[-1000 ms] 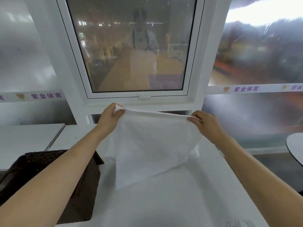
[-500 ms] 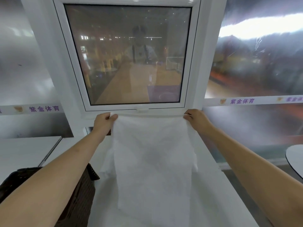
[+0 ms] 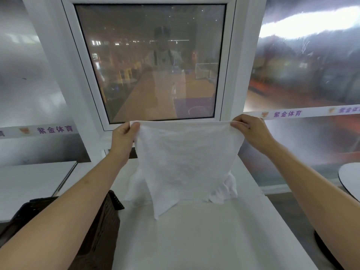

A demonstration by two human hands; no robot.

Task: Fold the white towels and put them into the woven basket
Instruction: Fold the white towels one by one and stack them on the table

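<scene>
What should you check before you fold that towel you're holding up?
1. Left hand pinches a top corner of the held towel: ok.
2. Right hand pinches the other top corner: ok.
3. Top edge pulled fairly straight between the hands: ok.
4. Towel hangs flat: not ok, its bottom hangs to an uneven point at the lower left.
5. Bare patch of white table in front to lay it on: ok.
6. Room in the woven basket at the left: cannot tell, the left arm covers its inside.
More white towels lie crumpled behind the held one.
</scene>
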